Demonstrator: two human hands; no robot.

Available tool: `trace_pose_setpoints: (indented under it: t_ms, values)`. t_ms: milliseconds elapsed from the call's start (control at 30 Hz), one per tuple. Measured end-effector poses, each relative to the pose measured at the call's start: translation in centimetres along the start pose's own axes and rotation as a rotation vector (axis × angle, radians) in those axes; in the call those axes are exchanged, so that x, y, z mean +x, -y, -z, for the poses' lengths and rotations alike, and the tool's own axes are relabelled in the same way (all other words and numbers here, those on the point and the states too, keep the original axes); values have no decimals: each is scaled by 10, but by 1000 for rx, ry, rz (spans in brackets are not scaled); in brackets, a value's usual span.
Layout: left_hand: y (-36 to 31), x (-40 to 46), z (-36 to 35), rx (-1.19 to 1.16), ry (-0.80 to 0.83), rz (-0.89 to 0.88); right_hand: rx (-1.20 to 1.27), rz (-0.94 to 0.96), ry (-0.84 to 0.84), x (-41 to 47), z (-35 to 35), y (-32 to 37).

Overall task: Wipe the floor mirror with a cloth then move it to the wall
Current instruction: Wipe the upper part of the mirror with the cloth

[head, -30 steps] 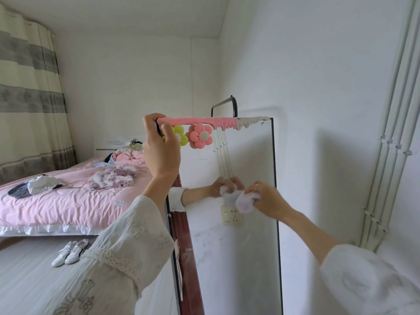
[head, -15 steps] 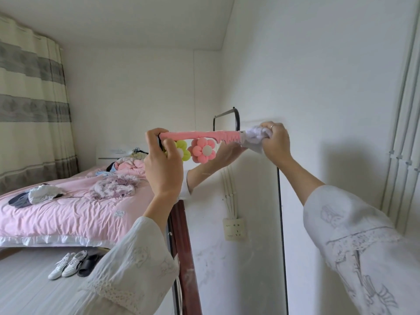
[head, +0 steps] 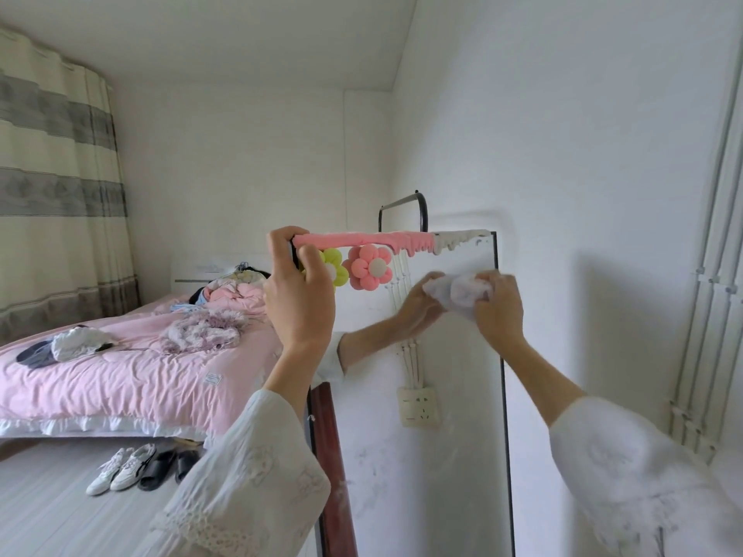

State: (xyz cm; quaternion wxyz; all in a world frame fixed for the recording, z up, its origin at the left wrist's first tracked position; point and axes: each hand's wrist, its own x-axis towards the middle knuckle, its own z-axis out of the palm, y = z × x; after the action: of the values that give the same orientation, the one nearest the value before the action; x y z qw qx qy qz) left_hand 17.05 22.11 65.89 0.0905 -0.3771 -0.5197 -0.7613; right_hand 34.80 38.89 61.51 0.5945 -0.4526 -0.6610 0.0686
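— Where's the floor mirror (head: 442,456) standing?
— Upright, long axis vertical, beside the white wall (head: 583,154), its glass facing the person. A pink foam trim (head: 362,239) with a pink flower (head: 369,267) and a yellow flower (head: 335,267) runs along its top edge.
— And the hands?
— The left hand (head: 299,299) grips the top left corner of the frame. The right hand (head: 498,307) clutches a crumpled white cloth (head: 460,293) against the upper glass, near the right edge.
— Anything behind?
— A pink bed (head: 120,375), with sneakers (head: 120,468) on the floor beside it.

Hands (head: 498,305) with cloth (head: 462,293) on mirror (head: 442,456)
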Motion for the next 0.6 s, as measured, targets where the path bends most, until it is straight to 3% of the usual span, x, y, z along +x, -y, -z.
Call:
trace_pose_setpoints:
  t_ms: [133,267,367,500,600]
  values:
    - [2,0,-1,-15,10,-11,71,86,-18,44,0,25]
    - [1,3,-1,-22,11,-5,31,93,-30,28,-17,13]
    - [1,4,1,-26,9,12,22,167,177,-11,-24,-35]
    - [-1,2,0,-32,8,26,-99,99,405,-36,1,-61]
    - [-3,1,0,-48,9,17,-108,9,245,-7,11,-53]
